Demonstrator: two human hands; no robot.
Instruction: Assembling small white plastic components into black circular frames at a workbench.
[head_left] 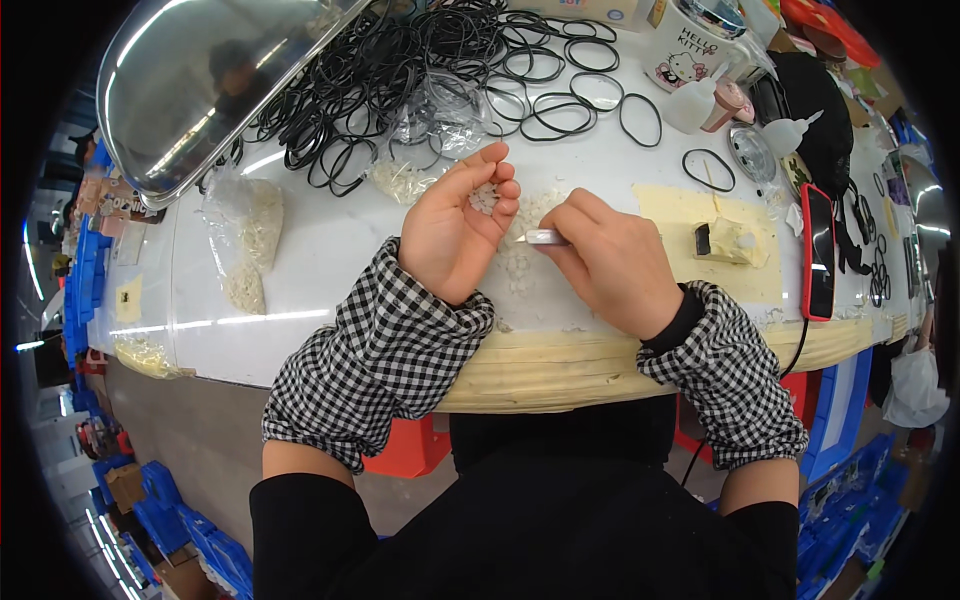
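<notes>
My left hand (455, 240) is turned palm up, its fingers curled around a small heap of whitish pieces (485, 198). Between the thumb and fingers of my right hand (618, 265) is a slim silver-white tool (545, 237) with a pointed tip; most of it is hidden in the grip. The tip points left, toward my cupped hand, and appears apart from it. Below and between the hands, more small whitish pieces (518, 268) lie scattered on the white table (330, 240). Just behind my left hand rests a clear bag (398, 180) of similar pieces.
Black rubber rings (370, 80) heap up at the back. Another filled clear bag (245, 235) lies left, below a large transparent cover (190, 90). On the right are a tape-wrapped block (735, 243) and a red-edged phone (818, 250) with a cable. Yellowish tape (560, 370) covers the front edge.
</notes>
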